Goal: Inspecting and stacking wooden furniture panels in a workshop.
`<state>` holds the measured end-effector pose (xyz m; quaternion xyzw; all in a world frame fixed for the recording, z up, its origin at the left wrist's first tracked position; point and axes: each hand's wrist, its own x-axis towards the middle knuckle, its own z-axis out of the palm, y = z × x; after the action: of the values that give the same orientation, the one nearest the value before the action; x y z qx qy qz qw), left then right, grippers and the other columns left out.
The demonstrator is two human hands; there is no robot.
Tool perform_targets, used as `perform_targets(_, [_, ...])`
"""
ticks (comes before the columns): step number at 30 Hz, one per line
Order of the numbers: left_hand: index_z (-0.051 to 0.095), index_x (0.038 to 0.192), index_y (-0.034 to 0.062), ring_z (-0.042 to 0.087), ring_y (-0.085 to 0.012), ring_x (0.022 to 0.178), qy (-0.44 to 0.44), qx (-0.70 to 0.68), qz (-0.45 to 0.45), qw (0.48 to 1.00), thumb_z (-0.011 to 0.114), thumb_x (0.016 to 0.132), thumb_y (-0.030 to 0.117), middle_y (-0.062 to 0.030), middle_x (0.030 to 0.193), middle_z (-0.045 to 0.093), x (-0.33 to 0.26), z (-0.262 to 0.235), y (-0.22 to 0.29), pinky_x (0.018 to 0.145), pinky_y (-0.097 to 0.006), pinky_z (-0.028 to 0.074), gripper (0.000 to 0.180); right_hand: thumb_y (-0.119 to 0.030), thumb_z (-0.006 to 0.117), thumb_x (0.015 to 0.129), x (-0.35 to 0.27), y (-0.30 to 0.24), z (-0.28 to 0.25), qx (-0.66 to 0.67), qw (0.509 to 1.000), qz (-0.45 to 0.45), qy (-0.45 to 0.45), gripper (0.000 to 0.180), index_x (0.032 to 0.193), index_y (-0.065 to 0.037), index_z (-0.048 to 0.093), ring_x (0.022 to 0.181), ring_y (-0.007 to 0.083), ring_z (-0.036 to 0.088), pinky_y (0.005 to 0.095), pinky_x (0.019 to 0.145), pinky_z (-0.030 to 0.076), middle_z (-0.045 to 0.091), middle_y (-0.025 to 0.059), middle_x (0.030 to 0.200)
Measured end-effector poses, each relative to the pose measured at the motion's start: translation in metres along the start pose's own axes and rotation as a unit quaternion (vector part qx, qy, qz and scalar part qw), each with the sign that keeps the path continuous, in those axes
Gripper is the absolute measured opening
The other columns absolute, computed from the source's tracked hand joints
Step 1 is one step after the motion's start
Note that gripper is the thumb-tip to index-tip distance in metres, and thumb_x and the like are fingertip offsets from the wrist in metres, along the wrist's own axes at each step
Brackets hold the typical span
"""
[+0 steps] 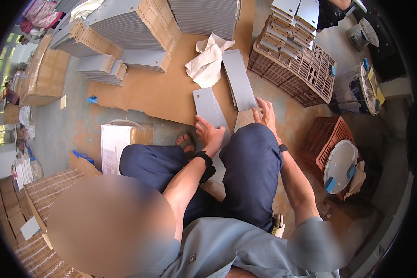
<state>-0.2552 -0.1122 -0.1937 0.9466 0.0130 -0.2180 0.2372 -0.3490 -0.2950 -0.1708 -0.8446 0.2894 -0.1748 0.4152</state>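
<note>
A long grey panel (205,103) with a small hole near its far end slants from the cardboard down between my knees. My left hand (210,135) is closed on that panel's left edge; the panel's near part is partly hidden by my arm and leg. To its right, a second grey panel (238,78) lies on at least one more. My right hand (266,118) is at the near end of this second panel, fingers apart and slightly bent, fingertips beside its corner. Whether they touch it I cannot tell. A crumpled off-white cloth (206,62) lies beyond both panels.
Tall stacks of grey panels (125,25) stand on the brown cardboard sheet (134,95). At the right, a brown plastic crate (294,69) carries more panels. A reddish crate (317,139) and a round white lid (342,164) are nearer. A white box (113,148) sits left of my knee.
</note>
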Motion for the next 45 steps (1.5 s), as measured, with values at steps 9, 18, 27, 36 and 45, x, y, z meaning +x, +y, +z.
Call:
perform_targets(9, [-0.002, 0.153, -0.0027, 0.037, -0.0316, 0.135, -0.207, -0.510, 0.219, 0.806, 0.065, 0.087, 0.015, -0.0259, 0.148, 0.030, -0.024, -0.025, 0.069, 0.114, -0.042, 0.030, 0.095, -0.042, 0.073, 0.087, -0.004, -0.019, -0.041, 0.373, 0.864, 0.126, -0.314, 0.082, 0.152, -0.010, 0.034, 0.132, 0.0299, 0.047, 0.0426, 0.111, 0.037, 0.048, 0.0209, 0.143])
perform_targets(18, [0.016, 0.154, 0.0035, 0.048, -0.0322, 0.132, -0.334, -0.401, 0.253, 0.815, 0.062, 0.094, 0.027, -0.0270, 0.146, 0.040, -0.026, 0.014, 0.109, 0.108, -0.042, 0.041, 0.079, -0.031, 0.075, 0.083, -0.017, -0.008, -0.061, 0.167, 0.985, 0.019, -0.023, 0.099, 0.158, -0.009, 0.016, 0.132, 0.0325, 0.044, 0.0429, 0.111, 0.036, 0.039, 0.0240, 0.147])
perform_targets(27, [0.026, 0.151, 0.0021, 0.065, -0.0282, 0.104, -0.301, -0.307, 0.293, 0.854, 0.067, 0.092, 0.025, -0.0223, 0.131, 0.055, -0.017, 0.067, 0.008, 0.092, -0.040, 0.051, 0.075, -0.040, 0.076, 0.075, 0.037, 0.079, -0.134, -0.254, 0.915, 0.279, 0.145, 0.105, 0.156, -0.010, 0.016, 0.110, 0.0462, 0.053, 0.0523, 0.091, 0.049, 0.049, 0.0299, 0.121])
perform_targets(36, [0.035, 0.144, 0.0061, 0.053, -0.0339, 0.119, -0.083, -0.087, 0.250, 0.961, 0.070, 0.085, 0.032, -0.0193, 0.128, 0.052, -0.020, 0.032, 0.016, 0.095, -0.045, 0.046, 0.073, -0.042, 0.075, 0.077, 0.030, 0.092, -0.136, -0.246, 0.932, 0.231, 0.134, 0.100, 0.156, -0.011, 0.021, 0.108, 0.0440, 0.056, 0.0505, 0.088, 0.051, 0.049, 0.0298, 0.123])
perform_targets(45, [0.018, 0.151, 0.0045, 0.038, -0.0354, 0.132, 0.021, 0.027, -0.040, 0.999, 0.081, 0.071, 0.049, -0.0158, 0.146, 0.034, -0.006, 0.010, 0.015, 0.101, -0.055, 0.041, 0.111, -0.039, 0.076, 0.077, 0.014, 0.000, -0.021, -0.189, 0.979, 0.079, -0.002, 0.097, 0.154, -0.009, 0.025, 0.114, 0.0424, 0.052, 0.0494, 0.092, 0.050, 0.049, 0.0277, 0.123])
